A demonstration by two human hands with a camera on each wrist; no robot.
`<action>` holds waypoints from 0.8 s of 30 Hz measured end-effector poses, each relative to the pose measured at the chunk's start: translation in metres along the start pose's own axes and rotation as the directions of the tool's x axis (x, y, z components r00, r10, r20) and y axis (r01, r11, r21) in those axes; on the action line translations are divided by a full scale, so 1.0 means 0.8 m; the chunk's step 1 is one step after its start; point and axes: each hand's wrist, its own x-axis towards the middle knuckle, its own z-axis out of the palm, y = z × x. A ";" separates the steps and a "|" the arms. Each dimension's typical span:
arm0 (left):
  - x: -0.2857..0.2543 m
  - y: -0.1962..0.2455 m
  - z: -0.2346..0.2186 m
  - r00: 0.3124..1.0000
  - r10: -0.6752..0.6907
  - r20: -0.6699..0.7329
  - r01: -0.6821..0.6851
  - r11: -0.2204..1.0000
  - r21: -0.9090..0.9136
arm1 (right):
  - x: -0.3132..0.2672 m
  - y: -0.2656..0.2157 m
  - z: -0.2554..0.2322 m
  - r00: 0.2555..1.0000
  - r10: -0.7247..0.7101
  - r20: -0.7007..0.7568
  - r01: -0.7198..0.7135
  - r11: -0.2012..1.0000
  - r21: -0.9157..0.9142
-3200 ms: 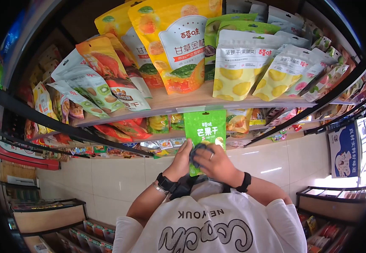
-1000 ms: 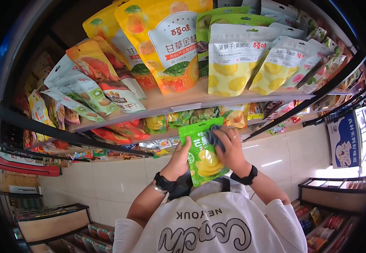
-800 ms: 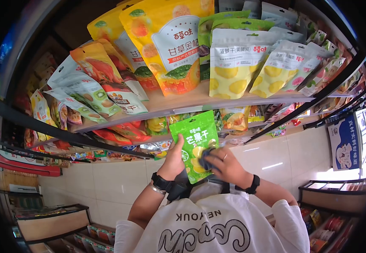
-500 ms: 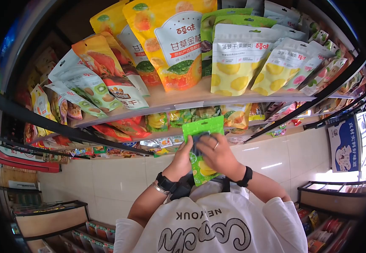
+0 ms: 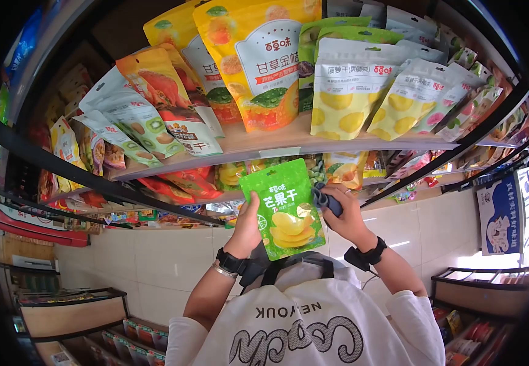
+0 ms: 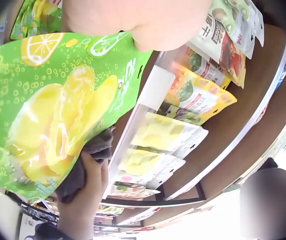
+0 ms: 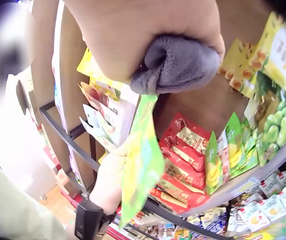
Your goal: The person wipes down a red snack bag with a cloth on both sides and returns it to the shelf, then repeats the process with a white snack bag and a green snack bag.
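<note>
In the head view my left hand [image 5: 244, 229] holds a green dried-mango pouch [image 5: 289, 210] by its left side, thumb on the front. The pouch is upright with a slight tilt, its printed face in full view. My right hand [image 5: 348, 216] grips a bunched grey cloth [image 5: 330, 201] at the pouch's right edge. The right wrist view shows the cloth [image 7: 183, 65] wadded in the fingers, by the pouch's top edge. Seen from the left wrist, the cloth [image 6: 73, 181] sits partly behind the pouch [image 6: 58, 120].
Just beyond the hands is a curved wooden shelf [image 5: 240, 145] with a black metal rail [image 5: 57, 165]. Yellow kumquat pouches [image 5: 264, 67] and pineapple pouches [image 5: 344, 91] stand on it. Red packets [image 7: 183, 160] fill the shelf below. A tiled floor [image 5: 167, 256] lies underneath.
My right hand and the cloth have moved from the pouch's front to its right edge, uncovering the print. The pouch has shifted left and tilted the other way. Earlier, the cloth rubbed across its front.
</note>
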 end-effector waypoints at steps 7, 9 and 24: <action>0.003 -0.002 0.001 0.998 -0.011 -0.055 0.020 0.983 0.183 | -0.002 -0.018 -0.001 0.928 0.209 0.308 -0.238 0.969 0.059; 0.007 -0.008 -0.008 0.999 -0.014 -0.030 0.021 0.968 0.252 | -0.006 -0.013 0.004 0.929 0.208 0.307 -0.249 0.963 0.103; -0.007 -0.047 -0.005 0.963 -0.188 0.194 0.198 0.980 -0.029 | -0.009 -0.053 0.055 0.903 -0.295 0.311 0.336 0.938 -0.087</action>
